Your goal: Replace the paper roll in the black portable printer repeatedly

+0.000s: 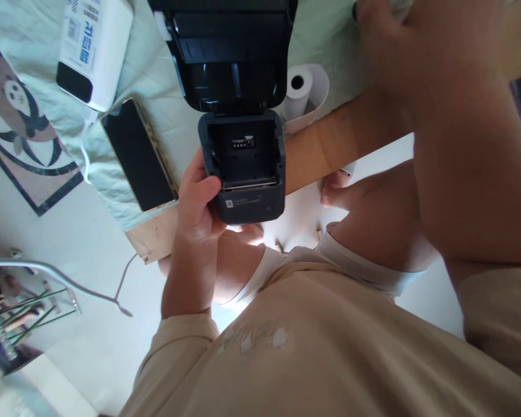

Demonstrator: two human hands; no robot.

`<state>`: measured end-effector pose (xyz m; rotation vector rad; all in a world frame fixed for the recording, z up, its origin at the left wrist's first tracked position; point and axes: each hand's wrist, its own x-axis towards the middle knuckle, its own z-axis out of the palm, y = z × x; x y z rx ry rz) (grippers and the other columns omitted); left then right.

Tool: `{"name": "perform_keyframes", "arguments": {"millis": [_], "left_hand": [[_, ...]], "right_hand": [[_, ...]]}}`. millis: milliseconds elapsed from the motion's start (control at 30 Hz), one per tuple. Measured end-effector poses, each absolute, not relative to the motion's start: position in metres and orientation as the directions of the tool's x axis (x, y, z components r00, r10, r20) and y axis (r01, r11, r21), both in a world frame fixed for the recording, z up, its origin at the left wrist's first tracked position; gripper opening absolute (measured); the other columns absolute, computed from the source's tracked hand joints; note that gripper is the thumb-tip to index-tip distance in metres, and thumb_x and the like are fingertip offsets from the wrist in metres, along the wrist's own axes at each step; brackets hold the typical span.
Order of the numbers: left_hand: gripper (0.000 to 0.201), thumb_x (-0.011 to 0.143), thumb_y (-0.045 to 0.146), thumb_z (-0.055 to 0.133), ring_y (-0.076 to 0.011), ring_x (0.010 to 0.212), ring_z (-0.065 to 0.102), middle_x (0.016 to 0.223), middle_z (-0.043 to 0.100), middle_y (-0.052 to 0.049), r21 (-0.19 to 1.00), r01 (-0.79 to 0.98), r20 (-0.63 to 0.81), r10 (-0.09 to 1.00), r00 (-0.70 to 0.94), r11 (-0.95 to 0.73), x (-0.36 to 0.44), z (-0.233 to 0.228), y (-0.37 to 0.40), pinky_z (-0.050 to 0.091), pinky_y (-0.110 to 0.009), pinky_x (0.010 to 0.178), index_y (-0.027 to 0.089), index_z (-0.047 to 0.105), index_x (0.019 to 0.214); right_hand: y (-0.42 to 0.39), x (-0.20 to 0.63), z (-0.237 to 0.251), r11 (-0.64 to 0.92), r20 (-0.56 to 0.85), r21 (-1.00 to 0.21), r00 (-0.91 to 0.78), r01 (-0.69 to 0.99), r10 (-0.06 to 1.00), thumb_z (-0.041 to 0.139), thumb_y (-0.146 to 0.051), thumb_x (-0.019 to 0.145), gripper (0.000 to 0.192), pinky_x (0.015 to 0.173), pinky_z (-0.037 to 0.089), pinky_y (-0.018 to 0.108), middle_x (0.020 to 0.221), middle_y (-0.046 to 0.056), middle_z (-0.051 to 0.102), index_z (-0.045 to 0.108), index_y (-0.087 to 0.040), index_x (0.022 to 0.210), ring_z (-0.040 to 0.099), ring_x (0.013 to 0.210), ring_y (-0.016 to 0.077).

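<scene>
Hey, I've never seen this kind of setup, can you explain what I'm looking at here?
Sure. There's no machine arm here, just a person's bare hands, in one picture from a camera worn on their head, looking down past their own body. The left hand holds a dark, boxy device with its lid open. The right hand is blurred, so I can't tell what it holds. On the pale green cloth lie a phone and a white device. A white roll sits beside the open lid.

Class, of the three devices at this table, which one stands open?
The dark boxy device in the left hand: its lid is swung up, baring the hollow inside. The phone and white device show no raised lid.
</scene>
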<state>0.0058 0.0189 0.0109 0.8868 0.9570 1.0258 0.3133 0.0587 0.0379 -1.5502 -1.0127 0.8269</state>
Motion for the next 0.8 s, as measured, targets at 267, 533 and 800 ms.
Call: {"name": "perform_keyframes", "arguments": {"millis": [267, 533, 800], "left_hand": [[0.056, 0.070, 0.057, 0.088, -0.0208, 0.073, 0.074, 0.088, 0.078, -0.002, 0.916, -0.282, -0.207, 0.937, 0.281, 0.286, 0.003, 0.009, 0.019, 0.064, -0.036, 0.066, 0.024, 0.074, 0.114], [0.048, 0.073, 0.049, 0.085, -0.0246, 0.077, 0.077, 0.089, 0.080, -0.003, 0.906, -0.320, -0.193, 0.942, 0.274, 0.278, 0.006, 0.013, 0.016, 0.068, -0.043, 0.077, 0.023, 0.075, 0.111], [0.055, 0.072, 0.052, 0.086, -0.0249, 0.079, 0.075, 0.097, 0.078, -0.006, 0.915, -0.291, -0.209, 0.946, 0.248, 0.279, 0.004, 0.005, 0.017, 0.062, -0.041, 0.067, 0.023, 0.071, 0.117]], "right_hand": [[0.050, 0.321, 0.014, -0.093, -0.043, -0.973, 0.229, 0.211, 0.973, 0.056, -0.044, 0.101, 0.057, 0.072, 0.052, 0.015, 0.079, 0.007, 0.072, 0.061, -0.009, 0.056, 0.076, 0.109, 0.0181], [0.063, 0.334, 0.026, -0.007, 0.083, -0.844, 0.144, 0.537, 0.986, 0.053, -0.040, 0.103, 0.040, 0.099, 0.060, 0.031, 0.110, 0.008, 0.077, 0.074, -0.008, 0.092, 0.069, 0.131, 0.0250], [0.056, 0.287, 0.070, -0.222, -0.058, -0.471, 0.221, 0.854, 0.974, 0.069, -0.035, 0.094, 0.054, 0.124, 0.047, 0.043, 0.154, 0.009, 0.061, 0.066, -0.014, 0.143, 0.053, 0.151, 0.0352]]}}
